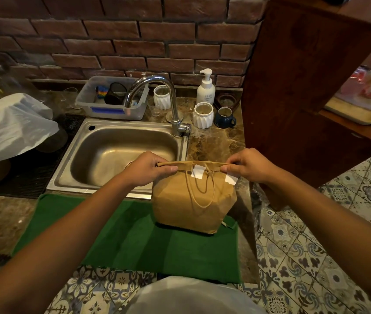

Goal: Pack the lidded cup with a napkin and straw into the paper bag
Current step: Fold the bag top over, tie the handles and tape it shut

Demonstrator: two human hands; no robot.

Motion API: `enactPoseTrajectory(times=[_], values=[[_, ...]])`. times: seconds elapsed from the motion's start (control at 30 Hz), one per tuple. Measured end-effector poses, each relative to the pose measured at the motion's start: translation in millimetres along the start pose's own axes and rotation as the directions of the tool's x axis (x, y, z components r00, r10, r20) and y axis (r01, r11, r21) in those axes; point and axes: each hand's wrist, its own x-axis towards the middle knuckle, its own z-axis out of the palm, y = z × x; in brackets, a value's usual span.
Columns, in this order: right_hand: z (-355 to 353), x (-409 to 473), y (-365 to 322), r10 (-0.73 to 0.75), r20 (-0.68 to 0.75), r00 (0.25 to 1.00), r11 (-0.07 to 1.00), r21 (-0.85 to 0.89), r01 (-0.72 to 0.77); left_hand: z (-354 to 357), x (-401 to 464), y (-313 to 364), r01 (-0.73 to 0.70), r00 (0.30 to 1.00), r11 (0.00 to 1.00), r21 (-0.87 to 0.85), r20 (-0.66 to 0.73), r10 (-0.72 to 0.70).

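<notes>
A brown paper bag stands upright on the green mat, its top folded over flat and its twine handles hanging down the front. My left hand pinches the left end of the folded top edge. My right hand pinches the right end. Two white patches show just under the fold. The cup, napkin and straw are not visible; the shut bag hides whatever is inside.
A steel sink with a faucet lies just behind the bag. White ribbed cups, a blue mug and a soap pump stand behind. A plastic tub sits back left, a white plastic bag at left, a wooden cabinet at right.
</notes>
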Motion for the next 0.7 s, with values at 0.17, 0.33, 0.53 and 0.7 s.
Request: enactPoseTrajectory(times=[0.17, 0.33, 0.53, 0.7], values=[[4, -2, 11, 0.074, -0.06, 0.995, 0.99, 0.121, -0.067, -2, -7, -5, 0.011, 0.999, 0.995, -0.097, -0.033, -0.014], [9, -6, 23, 0.139, -0.124, 0.982, 0.965, 0.239, -0.106, -1, -13, -17, 0.007, 0.993, 0.986, -0.164, -0.112, -0.025], [17, -8, 24, 0.205, -0.201, 0.958, 0.933, 0.336, -0.129, 3, -12, -15, 0.023, 0.987, 0.979, -0.201, -0.151, -0.055], [25, -14, 27, 0.24, -0.174, 0.955, 0.885, 0.444, -0.141, 6, -21, -29, 0.117, 0.986, 0.976, -0.183, -0.094, -0.135]])
